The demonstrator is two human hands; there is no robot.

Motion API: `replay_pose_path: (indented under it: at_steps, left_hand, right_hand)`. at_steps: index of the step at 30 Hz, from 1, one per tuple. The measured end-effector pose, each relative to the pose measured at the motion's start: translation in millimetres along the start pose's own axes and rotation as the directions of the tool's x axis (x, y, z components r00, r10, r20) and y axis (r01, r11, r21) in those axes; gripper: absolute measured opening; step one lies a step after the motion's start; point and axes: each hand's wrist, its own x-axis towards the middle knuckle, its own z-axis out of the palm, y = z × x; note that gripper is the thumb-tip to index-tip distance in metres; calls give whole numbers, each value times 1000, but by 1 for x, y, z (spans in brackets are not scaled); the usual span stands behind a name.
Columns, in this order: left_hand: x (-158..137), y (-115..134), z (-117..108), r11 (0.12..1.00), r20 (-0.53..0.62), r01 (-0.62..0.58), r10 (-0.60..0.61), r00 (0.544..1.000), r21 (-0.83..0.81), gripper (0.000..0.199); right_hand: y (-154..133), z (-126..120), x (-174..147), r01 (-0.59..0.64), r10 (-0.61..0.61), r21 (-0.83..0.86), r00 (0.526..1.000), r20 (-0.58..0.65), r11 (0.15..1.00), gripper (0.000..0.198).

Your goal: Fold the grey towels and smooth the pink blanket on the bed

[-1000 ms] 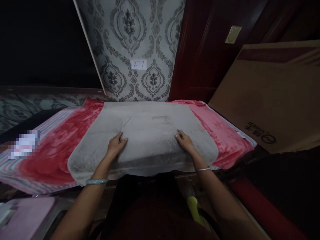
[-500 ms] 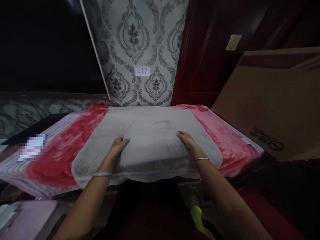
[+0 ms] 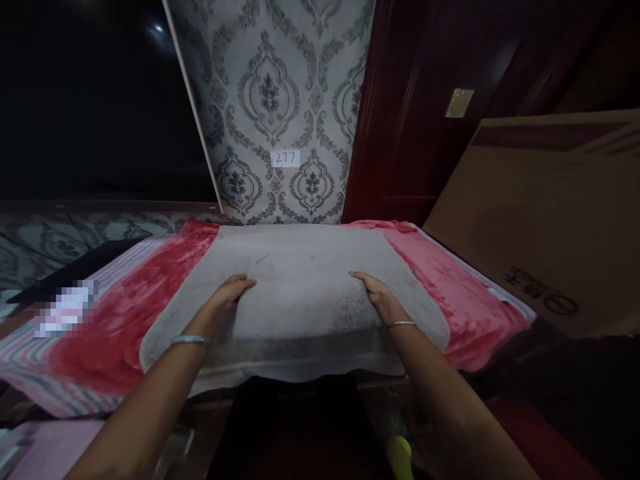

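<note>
A grey plush cloth (image 3: 300, 303), raised in a folded-looking layer, lies in the middle of a wider grey plush mat (image 3: 175, 313) with rounded corners. My left hand (image 3: 234, 289) closes on its left side, thumb on top and fingers tucked underneath. At the right side, my right hand (image 3: 374, 291) grips the same cloth with the thumb above and the other fingers mostly hidden below. The cloth's near edge is lifted a little above the mat. Whether cloth and mat are one piece I cannot tell.
Beneath the mat spreads a red and pink plush blanket (image 3: 450, 273) over a striped cloth (image 3: 143, 250). A large cardboard box (image 3: 540, 213) leans at the right. A dark screen (image 3: 95, 107) stands at the left, and a patterned wall (image 3: 270, 127) rises behind.
The view has tilted up slightly and the scene sits lower. Both hands keep their hold, and the cloth's top looks smoother, its dark crease near the back fainter.
</note>
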Motion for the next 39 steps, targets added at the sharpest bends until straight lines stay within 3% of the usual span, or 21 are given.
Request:
replay_pose_path:
  at_steps: [3,5,9,12,15,18,20,23,27,31,35,39]
  left_hand:
    - [20,40,-13,986,97,-67,53,994,151,30]
    - [37,76,-22,916,146,-194,151,978,351,29]
    - [68,145,-19,606,212,-417,381,900,677,37]
    - [76,164,12,393,171,-392,491,854,832,53]
    - [64,142,54,326,311,-507,498,810,798,60]
    - [35,93,82,300,515,-657,433,740,691,57]
    - [11,58,89,296,600,-719,404,691,629,54]
    - [-25,16,89,317,633,-772,444,634,551,55]
    - [-57,-15,88,335,662,-814,474,580,474,56]
    - [-61,-24,92,314,670,-816,466,578,486,60]
    - [-34,-26,86,270,677,-812,451,582,518,65]
    - [11,-22,71,261,599,-712,398,695,652,61]
  right_hand:
    - [-7,0,-15,-42,34,195,999,43,980,15]
    - [-10,6,-33,6,-11,360,1000,10,933,22]
    - [-6,38,-79,82,-20,743,995,-93,664,40]
    - [9,69,-102,-66,125,848,992,0,526,42]
    - [29,87,-109,-252,267,851,954,138,460,39]
    - [43,90,-108,-287,300,844,941,159,453,37]
    - [46,90,-110,-288,286,841,943,168,458,36]
    - [44,100,-118,-329,272,826,936,222,457,39]
    - [38,125,-129,-351,261,808,932,252,473,47]
    - [37,140,-132,-332,259,788,939,225,518,51]
    - [43,144,-132,-300,244,777,950,192,554,54]
    - [49,145,-131,-297,241,766,952,189,570,53]
